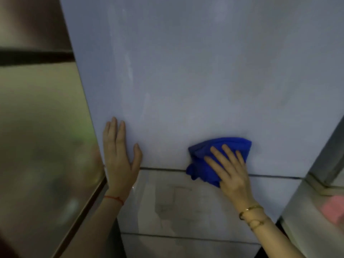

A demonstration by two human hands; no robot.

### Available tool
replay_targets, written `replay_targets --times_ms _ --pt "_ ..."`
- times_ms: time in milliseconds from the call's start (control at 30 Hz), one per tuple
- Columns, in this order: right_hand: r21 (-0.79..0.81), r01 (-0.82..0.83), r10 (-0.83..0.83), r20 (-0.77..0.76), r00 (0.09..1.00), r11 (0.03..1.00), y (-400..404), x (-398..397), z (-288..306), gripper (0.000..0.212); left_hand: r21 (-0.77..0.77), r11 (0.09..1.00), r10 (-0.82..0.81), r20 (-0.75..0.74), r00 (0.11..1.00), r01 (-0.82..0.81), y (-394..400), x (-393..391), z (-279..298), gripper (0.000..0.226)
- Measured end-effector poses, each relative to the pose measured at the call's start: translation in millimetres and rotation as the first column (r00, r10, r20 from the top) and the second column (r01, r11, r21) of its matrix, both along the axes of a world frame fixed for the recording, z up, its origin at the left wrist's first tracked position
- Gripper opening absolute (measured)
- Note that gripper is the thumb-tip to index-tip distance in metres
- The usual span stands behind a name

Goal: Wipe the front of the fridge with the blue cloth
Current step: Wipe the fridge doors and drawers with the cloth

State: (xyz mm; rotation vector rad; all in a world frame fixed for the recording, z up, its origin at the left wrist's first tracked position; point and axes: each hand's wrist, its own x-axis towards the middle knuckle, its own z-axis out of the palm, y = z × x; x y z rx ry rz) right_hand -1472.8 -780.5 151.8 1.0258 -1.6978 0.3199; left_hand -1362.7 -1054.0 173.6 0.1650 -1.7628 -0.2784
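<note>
The pale grey fridge front (195,71) fills the middle of the head view, with faint streaks on its upper door. A crumpled blue cloth (210,161) lies against the door's lower right, across the dark seam between the upper and lower doors. My right hand (230,172) presses flat on the cloth with fingers spread, covering its lower right part. My left hand (121,155) rests flat and open on the lower left edge of the upper door, holding nothing.
A frosted glass panel in a dark frame (46,136) stands close on the left of the fridge. On the right a metal-edged surface (316,192) comes near, with something pink (333,209) behind it. A second seam (186,238) crosses the lower door.
</note>
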Motion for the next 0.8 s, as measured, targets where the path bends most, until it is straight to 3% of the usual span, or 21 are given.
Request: replay_targets --times_ms 100,167,300,400,600,700,800 --pt "-0.212 -0.207 0.229 0.085 0.970 0.955 -18.3 25.3 3.3 0.034 0.059 0.997 -0.043 0.018 0.999 0.042 -8.3 16.2 -76.5 0.056" --pt "-0.218 -0.274 0.296 0.073 0.952 0.937 -43.1 44.0 0.8 0.036 0.081 0.995 -0.053 0.003 0.999 0.053 -15.0 21.3 -118.7 0.056" --pt "-0.055 -0.141 0.142 0.025 0.989 0.989 -96.6 51.6 -58.6 0.042 0.111 0.993 -0.038 -0.033 0.999 0.042 -32.3 19.4 -188.7 0.060" --pt "0.025 0.013 -0.012 -0.050 0.999 1.000 -120.1 41.7 -140.8 0.043 0.110 0.993 -0.037 -0.064 0.997 0.044 -47.4 12.1 -239.9 0.061" --pt "0.236 0.166 -0.126 -0.176 0.976 0.958 -103.7 31.6 -312.6 0.059 0.082 0.991 -0.093 -0.111 0.989 0.103 -66.5 -4.8 -315.7 0.062" --pt "0.164 0.164 -0.139 -0.157 0.978 0.973 -88.5 24.5 -305.5 0.066 0.077 0.989 -0.117 -0.143 0.983 0.129 -68.2 -8.7 -327.5 0.060" --pt "-0.111 0.100 -0.108 -0.076 0.991 0.989 -103.5 27.6 -230.9 0.055 0.075 0.987 -0.132 -0.166 0.977 0.146 -69.1 -11.0 -330.5 0.059"
